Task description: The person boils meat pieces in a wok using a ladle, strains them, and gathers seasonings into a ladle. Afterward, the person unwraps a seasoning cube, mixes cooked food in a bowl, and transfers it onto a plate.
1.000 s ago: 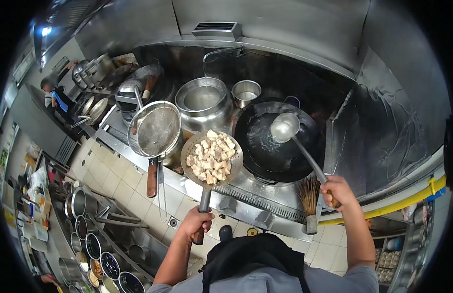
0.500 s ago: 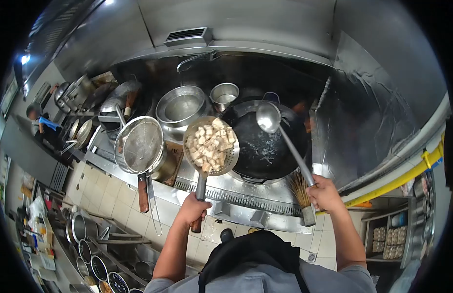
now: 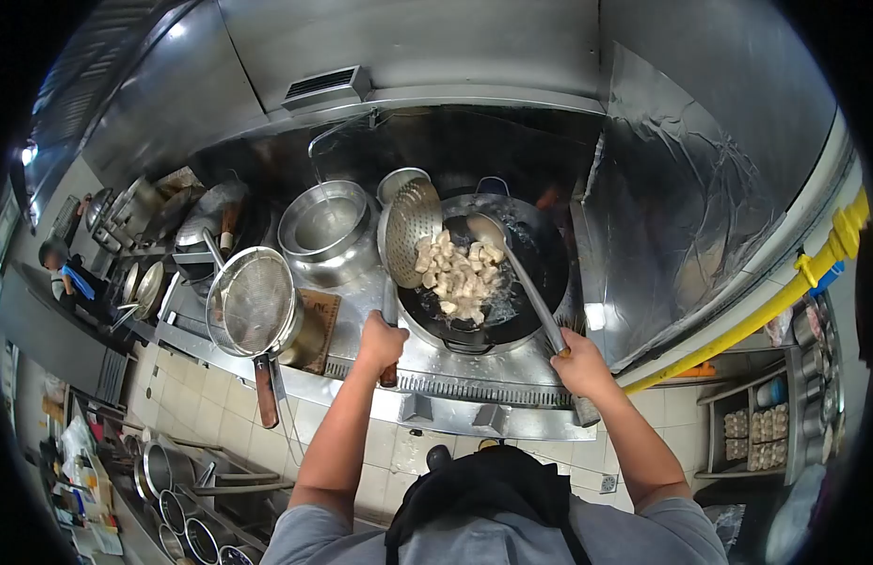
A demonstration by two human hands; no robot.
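Observation:
My left hand (image 3: 384,343) is closed round the handle of a perforated skimmer (image 3: 411,226), which is tipped on its side over the left of a black wok (image 3: 540,282). Pale cubed pieces of food (image 3: 460,273) lie in the wok and against the skimmer's edge. My right hand (image 3: 583,363) grips the long handle of a metal ladle (image 3: 488,229), its bowl inside the wok behind the cubes. Liquid shows around the food.
A mesh strainer (image 3: 253,299) rests on a pot to the left. Behind it stand a large steel pot (image 3: 325,226) and a smaller metal pot (image 3: 401,181). A yellow pipe (image 3: 756,297) runs along the right. Another person (image 3: 69,268) is at the far left.
The skimmer has tilted over to the right, and the cubes it held have dropped into the wok. The ladle's bowl has come lower, close to the food. The camera view has shifted.

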